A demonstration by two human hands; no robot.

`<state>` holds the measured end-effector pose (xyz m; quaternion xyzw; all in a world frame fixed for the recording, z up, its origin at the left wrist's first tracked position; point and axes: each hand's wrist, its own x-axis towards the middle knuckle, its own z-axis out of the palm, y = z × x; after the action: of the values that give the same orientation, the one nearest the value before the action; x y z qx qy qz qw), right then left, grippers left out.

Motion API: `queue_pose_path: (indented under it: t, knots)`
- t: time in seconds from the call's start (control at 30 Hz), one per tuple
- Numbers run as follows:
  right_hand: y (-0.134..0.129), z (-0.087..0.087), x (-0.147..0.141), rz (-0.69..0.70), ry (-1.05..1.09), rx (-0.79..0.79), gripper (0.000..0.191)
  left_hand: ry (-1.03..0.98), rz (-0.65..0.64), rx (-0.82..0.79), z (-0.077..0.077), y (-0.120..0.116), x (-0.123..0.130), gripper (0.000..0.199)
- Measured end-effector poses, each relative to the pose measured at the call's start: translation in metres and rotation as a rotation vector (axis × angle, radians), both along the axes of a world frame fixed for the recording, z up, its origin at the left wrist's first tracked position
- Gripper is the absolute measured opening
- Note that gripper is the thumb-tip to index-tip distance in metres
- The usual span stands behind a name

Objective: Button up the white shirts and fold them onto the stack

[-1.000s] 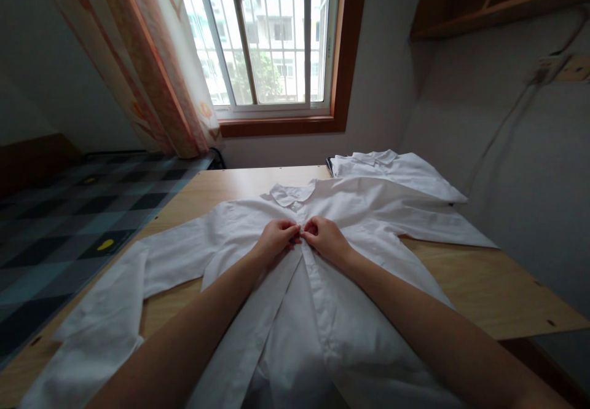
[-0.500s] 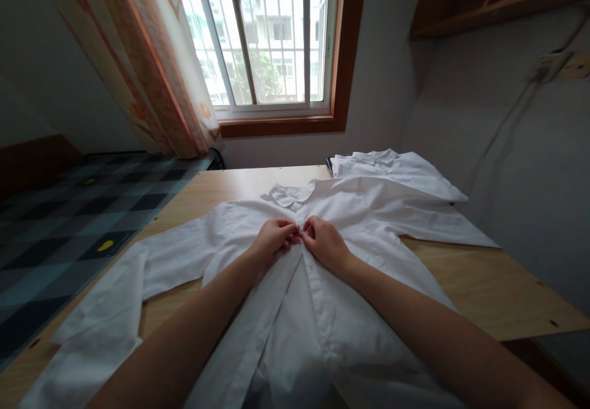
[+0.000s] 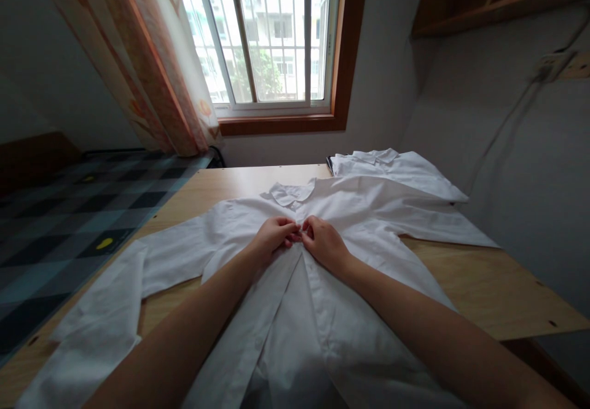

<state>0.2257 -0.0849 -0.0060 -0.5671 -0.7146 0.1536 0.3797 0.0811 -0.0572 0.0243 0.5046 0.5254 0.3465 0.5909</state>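
Note:
A white long-sleeved shirt point(image 3: 364, 206) lies spread on a light wooden table point(image 3: 483, 286), its collar toward the window. Below the collar, my left hand point(image 3: 276, 235) pinches the left front edge of the shirt. My right hand point(image 3: 323, 242) grips the other front edge, its fingertips close against those of my left hand. The fingers hide the bit of cloth between them. Below the hands the two front edges spread apart. One sleeve is bent at the lower left, and the other stretches out to the right.
Folded white clothes point(image 3: 396, 169) lie at the table's back right corner. To the left is a bed with a checked cover point(image 3: 59, 230). Behind the table are a barred window point(image 3: 271, 40) and a patterned curtain point(image 3: 152, 58). A wooden shelf point(image 3: 507, 9) hangs at the upper right.

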Motion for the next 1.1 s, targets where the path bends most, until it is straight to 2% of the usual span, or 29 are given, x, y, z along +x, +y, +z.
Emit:
queue_pose_path:
  t: [0.23, 0.4, 0.57, 0.7, 0.83, 1.0, 1.1]
  knots:
    - [0.002, 0.005, 0.008, 0.088, 0.103, -0.04, 0.009, 0.015, 0.03, -0.007, 0.003, 0.001, 0.002, 0.015]
    - [0.008, 0.003, 0.012, 0.129, 0.259, -0.185, 0.026, 0.013, 0.031, 0.001, 0.002, 0.002, 0.001, 0.023]
    - [0.015, 0.005, 0.014, 0.157, 0.11, -0.203, 0.026, 0.002, 0.007, 0.028, 0.0, 0.0, 0.002, 0.026]
    - [0.016, 0.008, 0.015, 0.201, -0.053, -0.135, 0.024, 0.005, 0.002, 0.041, -0.001, 0.0, 0.001, 0.027]
    - [0.016, 0.008, 0.014, 0.183, -0.139, -0.094, 0.022, -0.006, 0.015, 0.023, -0.002, 0.001, 0.001, 0.025]
    - [0.019, 0.002, 0.014, 0.142, -0.079, -0.115, 0.021, 0.013, -0.011, 0.054, -0.008, 0.003, 0.0, 0.024]
    - [0.022, -0.002, 0.015, 0.157, 0.089, -0.202, 0.024, 0.054, -0.067, 0.201, -0.012, 0.005, 0.0, 0.022]
